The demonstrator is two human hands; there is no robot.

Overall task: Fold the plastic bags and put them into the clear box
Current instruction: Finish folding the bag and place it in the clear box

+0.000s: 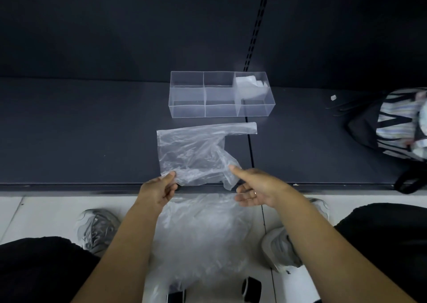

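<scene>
Hard to make out: the heap of loose plastic bags [203, 238] on the pale floor between the person's knees blurs into one mass; how many there are I cannot tell.
Cut off: both forearms and the dark objects at the bottom edge run out of frame.
Left hand [159, 190]: thumb and fingers pinch the near-left corner of the flat plastic bag [194, 150].
Right hand [256, 188]: loosely spread, index finger touching the bag's crumpled near-right handle, other fingers apart.
Flat plastic bag: on the dark shelf [80, 129], near edge at the shelf lip, far handle stretched right.
Clear box [221, 94]: just beyond the bag, three-by-two compartments; a folded bag [250, 85] lies in the far-right one.
Backpack [399, 129]: on the shelf, well apart at the right.
</scene>
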